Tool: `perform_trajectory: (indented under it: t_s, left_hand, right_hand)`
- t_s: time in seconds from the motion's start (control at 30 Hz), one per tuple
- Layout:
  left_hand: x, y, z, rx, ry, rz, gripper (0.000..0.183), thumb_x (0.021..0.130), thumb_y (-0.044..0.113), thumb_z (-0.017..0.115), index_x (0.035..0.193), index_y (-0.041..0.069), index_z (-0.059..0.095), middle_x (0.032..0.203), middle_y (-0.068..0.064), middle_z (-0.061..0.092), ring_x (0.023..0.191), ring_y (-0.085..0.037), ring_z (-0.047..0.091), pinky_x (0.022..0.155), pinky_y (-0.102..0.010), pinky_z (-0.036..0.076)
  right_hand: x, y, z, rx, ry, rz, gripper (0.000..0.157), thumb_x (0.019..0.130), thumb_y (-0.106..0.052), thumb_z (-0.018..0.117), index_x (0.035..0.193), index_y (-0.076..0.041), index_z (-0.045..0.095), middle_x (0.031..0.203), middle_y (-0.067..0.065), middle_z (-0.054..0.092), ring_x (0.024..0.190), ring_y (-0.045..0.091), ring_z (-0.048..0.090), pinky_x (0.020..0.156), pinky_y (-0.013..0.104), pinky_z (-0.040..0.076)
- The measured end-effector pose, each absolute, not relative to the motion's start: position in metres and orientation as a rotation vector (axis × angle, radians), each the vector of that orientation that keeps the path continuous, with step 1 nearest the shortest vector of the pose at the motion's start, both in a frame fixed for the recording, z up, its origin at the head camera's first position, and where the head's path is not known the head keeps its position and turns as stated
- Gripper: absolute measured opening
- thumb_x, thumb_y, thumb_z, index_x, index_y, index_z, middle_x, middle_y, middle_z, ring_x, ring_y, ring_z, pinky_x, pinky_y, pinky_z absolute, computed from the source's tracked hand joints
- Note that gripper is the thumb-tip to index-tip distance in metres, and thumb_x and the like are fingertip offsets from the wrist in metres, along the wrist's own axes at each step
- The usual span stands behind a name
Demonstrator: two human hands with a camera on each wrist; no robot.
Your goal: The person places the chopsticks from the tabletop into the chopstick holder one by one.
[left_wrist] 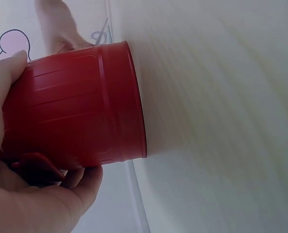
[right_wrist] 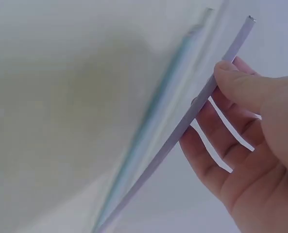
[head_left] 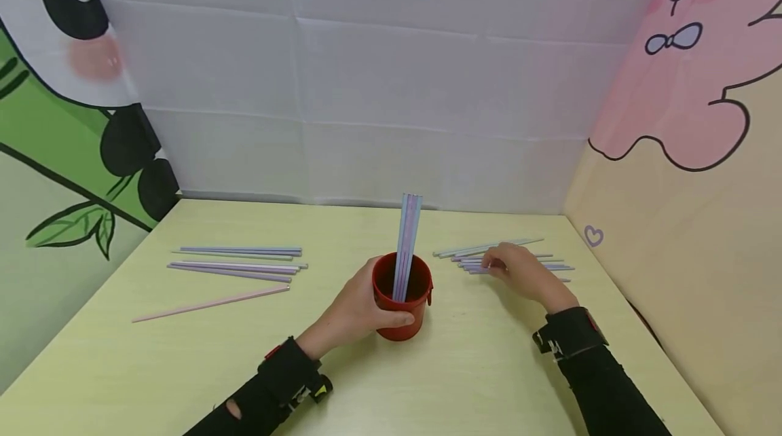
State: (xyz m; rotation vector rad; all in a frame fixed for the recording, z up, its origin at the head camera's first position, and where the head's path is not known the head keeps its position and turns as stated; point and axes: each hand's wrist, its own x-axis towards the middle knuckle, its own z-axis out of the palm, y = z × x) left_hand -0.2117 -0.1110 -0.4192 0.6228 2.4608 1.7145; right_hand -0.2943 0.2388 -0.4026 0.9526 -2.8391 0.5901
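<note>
A small red bucket (head_left: 421, 317) stands on the table, and my left hand (head_left: 364, 305) grips it from the left side. The left wrist view has the fingers and thumb wrapped round the bucket wall (left_wrist: 71, 107). Several pastel straws (head_left: 406, 246) stand upright in it, leaning slightly right. Over the right-hand pile of straws (head_left: 464, 261), my right hand (head_left: 519, 271) reaches down. The right wrist view has that hand (right_wrist: 241, 121) pinching one lavender straw (right_wrist: 182, 126) between thumb and fingers, while other straws (right_wrist: 148, 116) lie blurred behind it.
On the left of the table lie several lavender and bluish straws (head_left: 238, 265) in loose rows, with a single pink straw (head_left: 210, 303) nearer the front. A white cloth backdrop (head_left: 366, 83) rises behind the table's far edge, with printed panels on both sides.
</note>
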Motion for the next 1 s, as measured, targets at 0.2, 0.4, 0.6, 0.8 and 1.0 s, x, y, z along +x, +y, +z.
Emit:
perform_trajectory:
  t_s: [0.2, 0.4, 0.6, 0.8, 1.0]
  left_hand:
    - [-0.211, -0.111, -0.419, 0.614, 2.463, 1.711, 0.091, 0.08, 0.024, 0.095, 0.155, 0.016, 0.043, 0.144, 0.0, 0.058, 0.129, -0.024, 0.058, 0.099, -0.046, 0.059]
    - [-0.212, -0.111, -0.42, 0.616, 2.454, 1.717, 0.09, 0.081, 0.023, 0.095, 0.154, 0.016, 0.043, 0.144, 0.0, 0.058, 0.129, -0.024, 0.058, 0.099, -0.045, 0.059]
    - [-0.212, -0.11, -0.419, 0.632, 2.448, 1.717, 0.09, 0.081, 0.023, 0.095, 0.154, 0.016, 0.043, 0.144, 0.0, 0.058, 0.129, -0.024, 0.058, 0.1, -0.045, 0.059]
    - [-0.211, -0.11, -0.417, 0.632, 2.452, 1.716, 0.092, 0.081, 0.023, 0.095, 0.155, 0.016, 0.042, 0.145, 0.0, 0.057, 0.13, -0.024, 0.057, 0.1, -0.045, 0.059]
    - [-0.212, -0.111, -0.418, 0.628, 2.46, 1.711, 0.092, 0.081, 0.023, 0.095, 0.155, 0.016, 0.042, 0.145, 0.0, 0.057, 0.13, -0.024, 0.058, 0.101, -0.045, 0.058]
  right_hand:
    - [-0.288, 0.223, -0.374, 0.872, -2.715, 0.734, 0.016, 0.097, 0.003, 0.073, 0.111, -0.004, 0.072, 0.098, 0.004, 0.068, 0.09, 0.02, 0.064, 0.084, 0.041, 0.06]
    - [-0.277, 0.208, -0.353, 0.82, -2.567, 0.883, 0.017, 0.1, -0.002, 0.072, 0.115, -0.008, 0.071, 0.105, 0.005, 0.069, 0.093, 0.02, 0.066, 0.086, 0.043, 0.062]
    - [-0.259, 0.196, -0.33, 0.775, -2.413, 0.986, 0.019, 0.099, -0.002, 0.073, 0.118, -0.007, 0.071, 0.108, 0.006, 0.071, 0.098, 0.02, 0.068, 0.088, 0.038, 0.062]
    - [-0.241, 0.183, -0.308, 0.71, -2.242, 1.199, 0.018, 0.1, 0.002, 0.069, 0.118, -0.001, 0.068, 0.109, 0.008, 0.071, 0.099, 0.011, 0.067, 0.088, 0.013, 0.054]
    - [-0.226, 0.168, -0.29, 0.751, -1.98, 1.565, 0.023, 0.1, 0.011, 0.065, 0.122, 0.008, 0.059, 0.108, 0.009, 0.067, 0.097, 0.015, 0.072, 0.089, 0.026, 0.062]
